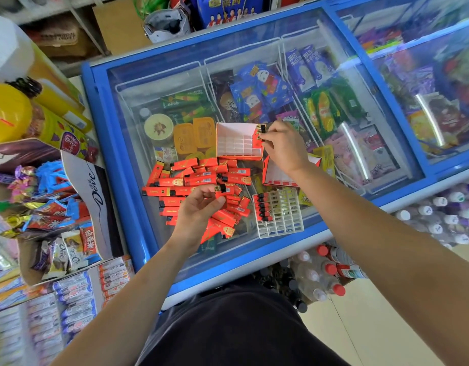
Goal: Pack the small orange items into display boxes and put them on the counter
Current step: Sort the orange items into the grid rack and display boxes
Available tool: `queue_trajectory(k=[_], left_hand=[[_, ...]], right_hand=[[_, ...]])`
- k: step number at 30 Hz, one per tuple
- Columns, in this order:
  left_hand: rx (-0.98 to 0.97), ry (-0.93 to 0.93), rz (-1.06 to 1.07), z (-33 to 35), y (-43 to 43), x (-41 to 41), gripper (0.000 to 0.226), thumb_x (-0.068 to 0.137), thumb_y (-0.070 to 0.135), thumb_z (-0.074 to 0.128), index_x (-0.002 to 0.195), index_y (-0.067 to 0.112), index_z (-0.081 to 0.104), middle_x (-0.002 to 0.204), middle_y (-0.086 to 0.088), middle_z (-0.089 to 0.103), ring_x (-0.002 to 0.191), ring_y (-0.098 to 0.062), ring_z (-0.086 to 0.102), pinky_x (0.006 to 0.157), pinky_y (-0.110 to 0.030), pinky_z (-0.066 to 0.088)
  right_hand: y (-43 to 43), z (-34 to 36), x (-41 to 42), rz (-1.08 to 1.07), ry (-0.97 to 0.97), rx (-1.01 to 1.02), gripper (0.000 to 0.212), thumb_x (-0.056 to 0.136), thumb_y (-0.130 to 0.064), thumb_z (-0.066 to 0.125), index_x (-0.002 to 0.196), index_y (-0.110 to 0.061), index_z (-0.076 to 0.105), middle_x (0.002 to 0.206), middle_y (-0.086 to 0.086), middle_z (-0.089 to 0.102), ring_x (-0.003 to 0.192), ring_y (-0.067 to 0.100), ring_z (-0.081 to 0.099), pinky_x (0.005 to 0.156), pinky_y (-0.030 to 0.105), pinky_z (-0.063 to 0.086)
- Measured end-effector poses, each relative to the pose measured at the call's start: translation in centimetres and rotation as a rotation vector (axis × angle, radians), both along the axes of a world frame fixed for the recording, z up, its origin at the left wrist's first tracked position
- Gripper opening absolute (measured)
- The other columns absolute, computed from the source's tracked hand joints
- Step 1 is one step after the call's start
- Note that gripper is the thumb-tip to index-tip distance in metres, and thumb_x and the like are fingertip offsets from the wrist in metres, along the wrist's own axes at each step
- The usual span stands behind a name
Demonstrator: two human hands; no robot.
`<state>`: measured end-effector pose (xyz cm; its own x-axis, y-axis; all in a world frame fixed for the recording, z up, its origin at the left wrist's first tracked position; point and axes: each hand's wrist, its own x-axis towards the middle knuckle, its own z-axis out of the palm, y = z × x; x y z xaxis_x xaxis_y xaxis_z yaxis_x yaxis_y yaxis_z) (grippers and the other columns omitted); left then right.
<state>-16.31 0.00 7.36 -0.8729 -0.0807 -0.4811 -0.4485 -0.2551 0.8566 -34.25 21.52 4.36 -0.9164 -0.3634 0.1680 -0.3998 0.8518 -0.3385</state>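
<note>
- My right hand (286,146) has its fingers (267,140) curled in a pinch on the black cap of an orange item (257,136). It is seating the item in the display box (233,143), which lies just beyond the pile (199,178) of loose orange items.
- My left hand (199,207) hovers over the near side of the pile, fingers (217,200) closed round a spare item (224,188) (next in line, I would guess).
- Progress, as I judge it: early. The display box holds only a few items, along its right edge, and the rest of its cells are bare.
- A loose grid insert (283,217) just right of the pile carries a single column (262,208) along its left edge.
- A second box (278,175), between the insert and the display box, looks unfilled where it shows, though my wrist hides part of it.
- Dozens of items lie unpacked, no box is full, and none looks ready to set out.
- The items are slim rectangular sticks, glossy orange-red with black caps; some show barcode labels.
- The display box looks like thin card, orange outside and white inside. The insert is a stiff white lattice of square cells.
- Under the pile is the freezer lid (175,80), smooth glass in a blue frame. I would expect the sticks to slide on it easily.
</note>
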Motion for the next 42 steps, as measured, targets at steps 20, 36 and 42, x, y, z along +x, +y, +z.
queue_trajectory(k=[20,36,42], left_hand=[[-0.537,0.225,-0.168,-0.2,2.0,-11.5,0.012,0.090,0.023,0.075,0.099,0.027,0.069,0.084,0.002,0.075,0.080,-0.018,0.073,0.073,-0.041,0.060],[-0.981,0.488,-0.475,-3.6,5.1,-16.6,0.021,0.091,0.013,0.073,0.112,0.012,0.072,0.108,-0.002,0.069,0.084,-0.007,0.065,0.080,-0.018,0.054],[-1.198,0.683,-0.552,-4.6,5.0,-16.7,0.013,0.089,0.017,0.073,0.101,0.015,0.079,0.094,-0.004,0.071,0.068,-0.023,0.066,0.057,-0.034,0.054]], right_hand=[[3.9,-1.2,8.3,-0.257,-0.127,0.106,0.058,0.085,-0.038,0.070,0.139,-0.022,0.054,0.144,0.007,0.051,0.137,0.036,0.041,0.110,0.056,0.033],[4.4,-2.0,9.2,-0.265,-0.143,0.018,0.059,0.084,-0.024,0.072,0.141,-0.022,0.053,0.142,0.005,0.055,0.137,0.032,0.042,0.111,0.050,0.035],[4.4,-1.9,9.3,-0.267,-0.178,-0.006,0.060,0.084,-0.020,0.070,0.142,-0.021,0.052,0.145,0.005,0.053,0.139,0.033,0.040,0.112,0.051,0.032]])
